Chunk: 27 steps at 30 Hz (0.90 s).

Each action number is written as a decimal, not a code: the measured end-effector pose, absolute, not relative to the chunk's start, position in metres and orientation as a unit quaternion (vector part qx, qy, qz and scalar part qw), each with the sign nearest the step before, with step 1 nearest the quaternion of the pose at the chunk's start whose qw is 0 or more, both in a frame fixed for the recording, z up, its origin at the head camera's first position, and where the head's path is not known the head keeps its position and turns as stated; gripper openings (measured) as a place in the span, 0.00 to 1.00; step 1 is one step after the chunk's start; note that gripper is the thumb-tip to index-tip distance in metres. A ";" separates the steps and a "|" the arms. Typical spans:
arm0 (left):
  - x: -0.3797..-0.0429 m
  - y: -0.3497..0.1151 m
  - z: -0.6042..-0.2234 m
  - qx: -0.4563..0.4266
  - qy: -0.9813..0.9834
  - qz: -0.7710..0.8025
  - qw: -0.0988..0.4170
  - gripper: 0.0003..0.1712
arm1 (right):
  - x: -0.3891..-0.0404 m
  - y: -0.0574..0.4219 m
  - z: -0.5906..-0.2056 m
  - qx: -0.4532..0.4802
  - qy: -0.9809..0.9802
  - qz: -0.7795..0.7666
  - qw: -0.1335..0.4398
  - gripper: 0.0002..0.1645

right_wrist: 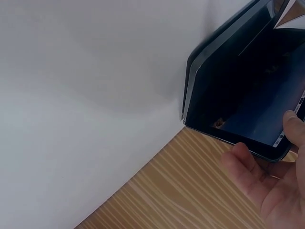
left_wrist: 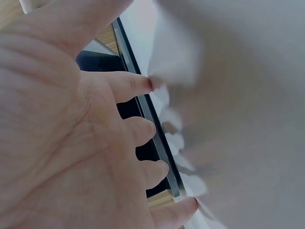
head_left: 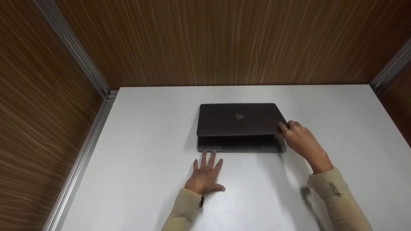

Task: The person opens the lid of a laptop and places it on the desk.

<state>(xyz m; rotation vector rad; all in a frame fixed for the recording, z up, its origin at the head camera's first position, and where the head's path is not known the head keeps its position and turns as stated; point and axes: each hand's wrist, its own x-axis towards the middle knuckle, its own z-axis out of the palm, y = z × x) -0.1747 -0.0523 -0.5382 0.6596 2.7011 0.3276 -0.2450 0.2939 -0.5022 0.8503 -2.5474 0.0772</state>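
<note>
A dark grey laptop [head_left: 241, 118] with a pale logo on its lid stands partly unfolded on the white table. Between the lid's near edge and the base [head_left: 241, 150] there is a gap. My right hand [head_left: 301, 138] pinches the lid at its near right corner. In the right wrist view the screen [right_wrist: 267, 112] glows blue, and the thumb of my right hand [right_wrist: 279, 181] overlaps its corner. My left hand [head_left: 204, 178] lies spread on the table, its fingertips at the base's front edge. The left wrist view shows those fingers [left_wrist: 138, 131] beside that edge [left_wrist: 155, 126].
The white table [head_left: 122, 163] spreads around the laptop. Wood-grain panels [head_left: 200, 37] rise behind it and at both sides, with metal rails [head_left: 80, 51] at the corners.
</note>
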 end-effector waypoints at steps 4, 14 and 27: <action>-0.174 -0.053 -0.538 0.235 0.951 0.110 0.166 0.55 | -0.246 0.296 -0.500 0.315 -0.920 0.045 0.228 0.17; -0.176 -0.052 -0.539 0.230 0.950 0.106 0.183 0.56 | -0.249 0.299 -0.497 0.332 -0.910 0.058 0.241 0.12; -0.175 -0.052 -0.540 0.232 0.952 0.104 0.167 0.56 | -0.259 0.305 -0.503 0.295 -0.910 0.070 0.284 0.13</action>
